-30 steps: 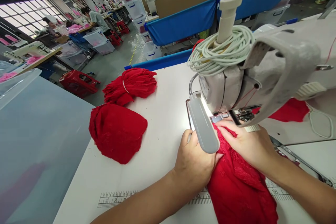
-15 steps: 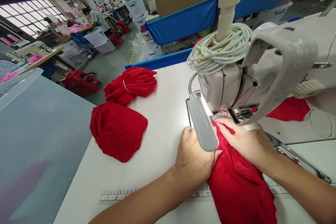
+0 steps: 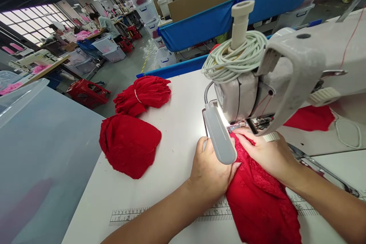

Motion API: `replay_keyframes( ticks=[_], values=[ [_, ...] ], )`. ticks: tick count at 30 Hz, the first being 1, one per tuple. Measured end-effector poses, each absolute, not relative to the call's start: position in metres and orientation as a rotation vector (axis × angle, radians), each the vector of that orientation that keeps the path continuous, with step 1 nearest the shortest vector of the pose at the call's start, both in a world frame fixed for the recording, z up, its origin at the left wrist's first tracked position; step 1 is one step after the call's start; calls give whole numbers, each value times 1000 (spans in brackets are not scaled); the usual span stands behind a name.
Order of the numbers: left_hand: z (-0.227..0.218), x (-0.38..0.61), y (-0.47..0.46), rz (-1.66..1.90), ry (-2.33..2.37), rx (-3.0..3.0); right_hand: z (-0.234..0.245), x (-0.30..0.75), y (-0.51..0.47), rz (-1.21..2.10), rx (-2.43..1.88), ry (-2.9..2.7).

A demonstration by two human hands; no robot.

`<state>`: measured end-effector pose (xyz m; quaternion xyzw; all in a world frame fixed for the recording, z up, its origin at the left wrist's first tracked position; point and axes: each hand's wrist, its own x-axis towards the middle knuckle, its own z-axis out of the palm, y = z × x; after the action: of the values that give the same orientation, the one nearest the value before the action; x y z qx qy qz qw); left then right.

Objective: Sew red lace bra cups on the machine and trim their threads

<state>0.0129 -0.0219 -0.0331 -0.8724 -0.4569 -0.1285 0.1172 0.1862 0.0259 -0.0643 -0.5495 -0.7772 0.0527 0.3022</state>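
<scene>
Red lace fabric runs from beneath the head of the sewing machine down over the table's front edge. My left hand grips its left side, with some fingers hidden behind the grey lamp. On the other side, my right hand pinches the fabric close to the presser foot, thumb and fingertips together. The needle itself is hard to make out. Red thread runs along the machine head.
Left on the white table lie a folded red fabric pile and a tied red bundle. A translucent plastic bin stands at the left edge. A ruler strip crosses the front. More red fabric lies behind the machine arm.
The view has shifted slightly. Both hands keep nearly the same hold on the red fabric at the machine, and the fabric shows no clear movement.
</scene>
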Motion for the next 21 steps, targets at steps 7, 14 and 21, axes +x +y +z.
replay_keyframes(
  ticks=[7,14,21],
  values=[
    [-33,12,-21,-355,-1359,-2568,-65,185,26,133,-1438,-2063],
    [-36,11,-21,-330,-1341,-2582,-65,187,26,121,-1456,-2084],
    [-39,9,-20,-334,-1368,-2626,-64,185,27,86,-1422,-2066]
  ],
)
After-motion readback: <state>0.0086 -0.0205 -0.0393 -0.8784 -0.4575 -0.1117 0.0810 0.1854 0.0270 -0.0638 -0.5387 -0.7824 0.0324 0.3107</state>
